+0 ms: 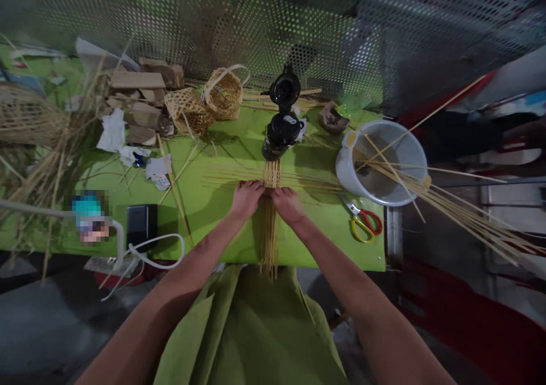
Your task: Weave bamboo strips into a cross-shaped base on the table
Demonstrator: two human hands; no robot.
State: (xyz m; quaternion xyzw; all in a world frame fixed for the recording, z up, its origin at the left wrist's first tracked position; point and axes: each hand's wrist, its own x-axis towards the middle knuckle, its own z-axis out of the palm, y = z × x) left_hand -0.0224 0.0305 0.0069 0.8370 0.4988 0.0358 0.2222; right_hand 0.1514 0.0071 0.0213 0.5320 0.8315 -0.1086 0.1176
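A small woven patch of bamboo strips (272,173) lies in front of me, with loose strip ends running left, right and toward my lap. My left hand (248,196) pinches the patch's near left edge, fingers curled in. My right hand (288,203) does the same on the near right, its fingertips close to the left hand's. Exactly which strips lie under the fingers is hidden. Just beyond the weave stands a black bottle (279,137) with its lid flipped up, over the far strip ends.
On the right are scissors (363,221) and a pale bucket (384,194) with long strips jutting past the table edge. Two small baskets (224,98), wood pieces (136,81) and paper scraps (111,130) lie at the back left. A black box (142,226) with white cable sits front left.
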